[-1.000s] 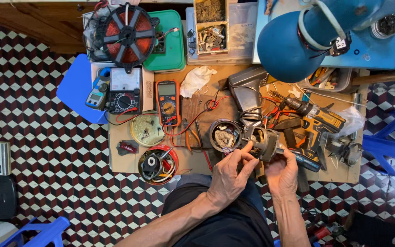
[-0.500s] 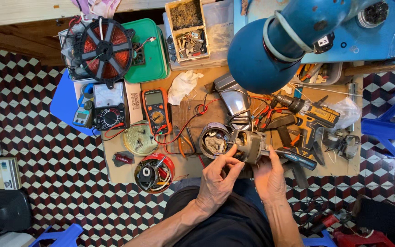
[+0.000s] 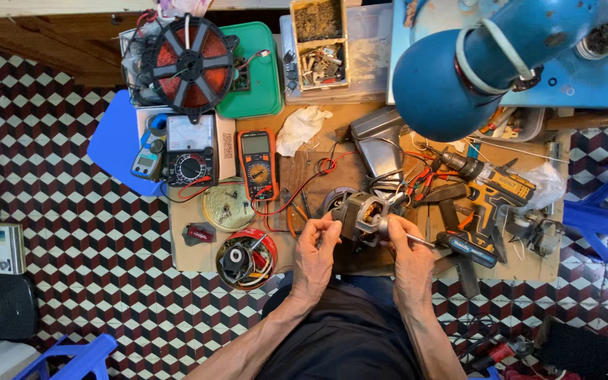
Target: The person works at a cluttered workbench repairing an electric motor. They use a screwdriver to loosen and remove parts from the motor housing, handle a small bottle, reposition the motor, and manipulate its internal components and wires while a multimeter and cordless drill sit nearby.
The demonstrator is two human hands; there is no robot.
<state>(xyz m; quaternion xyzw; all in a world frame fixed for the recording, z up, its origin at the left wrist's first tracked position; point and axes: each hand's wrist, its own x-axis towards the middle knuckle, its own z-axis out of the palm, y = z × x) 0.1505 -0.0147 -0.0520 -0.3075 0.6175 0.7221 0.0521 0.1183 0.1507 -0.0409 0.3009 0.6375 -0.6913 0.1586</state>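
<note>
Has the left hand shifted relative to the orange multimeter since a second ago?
Cannot tell. The left hand sits below-right of the orange multimeter as before; the camera itself moved.

orange multimeter (image 3: 259, 164), green lid (image 3: 255, 72), blue lamp shade (image 3: 436, 86), red-and-white checked floor (image 3: 72, 281), red coil (image 3: 190, 65).

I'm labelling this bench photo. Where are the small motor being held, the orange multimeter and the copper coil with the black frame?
Small motor (image 3: 364, 214), head view: on its metal housing, between the two hands.
Orange multimeter (image 3: 257, 165), head view: on its dial.
Copper coil (image 3: 190, 65), head view: on its black hub.
</note>
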